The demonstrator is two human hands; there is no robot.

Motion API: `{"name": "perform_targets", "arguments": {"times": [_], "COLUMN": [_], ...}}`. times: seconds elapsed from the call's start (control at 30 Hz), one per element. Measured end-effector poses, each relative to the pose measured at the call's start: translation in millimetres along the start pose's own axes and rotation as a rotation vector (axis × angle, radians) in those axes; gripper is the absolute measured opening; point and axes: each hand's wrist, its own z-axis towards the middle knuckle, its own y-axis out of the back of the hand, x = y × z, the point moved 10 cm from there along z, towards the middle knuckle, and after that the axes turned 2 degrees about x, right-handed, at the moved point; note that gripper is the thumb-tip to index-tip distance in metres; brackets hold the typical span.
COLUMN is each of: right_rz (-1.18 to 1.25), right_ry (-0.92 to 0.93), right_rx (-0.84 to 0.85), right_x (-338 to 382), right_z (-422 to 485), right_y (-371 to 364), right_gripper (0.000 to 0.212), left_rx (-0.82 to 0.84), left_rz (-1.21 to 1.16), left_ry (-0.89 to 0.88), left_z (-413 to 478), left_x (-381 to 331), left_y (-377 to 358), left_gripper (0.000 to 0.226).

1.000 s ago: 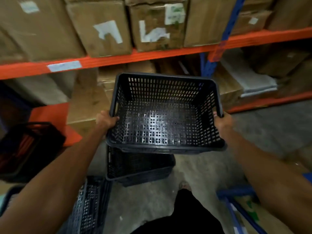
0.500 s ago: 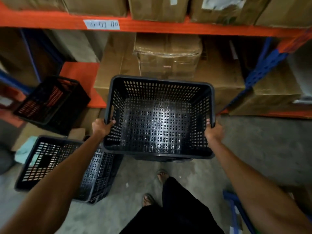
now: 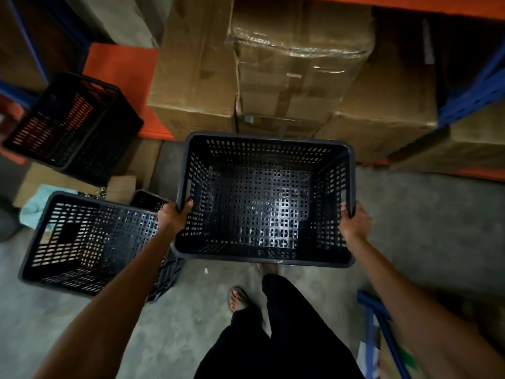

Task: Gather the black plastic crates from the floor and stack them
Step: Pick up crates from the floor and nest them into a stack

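Now both arms reach forward from the lower corners of the frame, holding a black crate (image 3: 265, 199) at centre. The left hand (image 3: 175, 217) curls its fingers over the crate's left rim, and the right hand (image 3: 354, 224) clamps the right rim. No label on the cardboard boxes (image 3: 295, 69) at the top is legible. A second crate (image 3: 82, 242) sits at lower left, a third crate (image 3: 68, 121) at upper left.

The held crate (image 3: 262, 203) is glossy perforated black plastic; behind it, a matt cardboard box (image 3: 297, 64) wears shiny tape; below, rough concrete floor (image 3: 426, 228).
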Motion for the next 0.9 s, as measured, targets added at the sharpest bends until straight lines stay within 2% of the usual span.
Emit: {"name": "perform_targets", "arguments": {"times": [0.27,0.47,0.67,0.9], "right_rz": [0.027,0.002,0.028,0.092], "right_ry": [-0.061,-0.037,-0.01,-0.007], "right_rx": [0.014,-0.039,-0.059,-0.077], "right_x": [-4,-6,-11,-17], "right_z": [18,24,25,20], "right_y": [2,-1,-4,-1], "right_gripper": [0.032,0.035,0.028,0.037], "left_rx": [-0.024,-0.074,-0.157,-0.123], "left_rz": [-0.006,-0.03,-0.053,-0.096], "left_ry": [-0.054,-0.058,-0.055,-0.055], "left_z": [13,22,20,18], "left_x": [-31,-30,-28,-25], "left_y": [6,8,4,-1], "left_gripper": [0.064,0.066,0.064,0.063]}}
